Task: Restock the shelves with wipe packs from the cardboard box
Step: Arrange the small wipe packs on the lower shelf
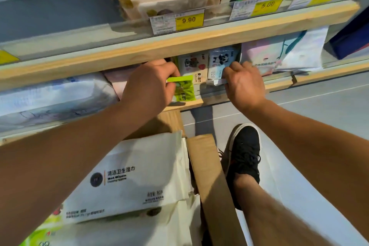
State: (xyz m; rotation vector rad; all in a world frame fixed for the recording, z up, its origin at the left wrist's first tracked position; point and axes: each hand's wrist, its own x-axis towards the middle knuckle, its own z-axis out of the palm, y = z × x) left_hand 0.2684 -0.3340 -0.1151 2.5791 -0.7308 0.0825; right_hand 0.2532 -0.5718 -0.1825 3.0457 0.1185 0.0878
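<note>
My left hand (148, 84) pinches a small green wipe pack (183, 91) at the front edge of the lower shelf (191, 103). My right hand (242, 84) grips a small light-blue pack (218, 75) just right of it. Two small packs stand upright behind them, a white one (192, 65) and a panda-print one (221, 59). Below, the open cardboard box (209, 168) holds large cream wipe packs (135, 179); my left forearm crosses over it.
A wooden upper shelf rail (179, 46) with yellow price tags (189, 20) hangs right above my hands. Large tissue bundles (54, 96) fill the lower shelf at left, pastel packs (279, 54) at right. My black shoe (244, 156) stands on the grey floor beside the box.
</note>
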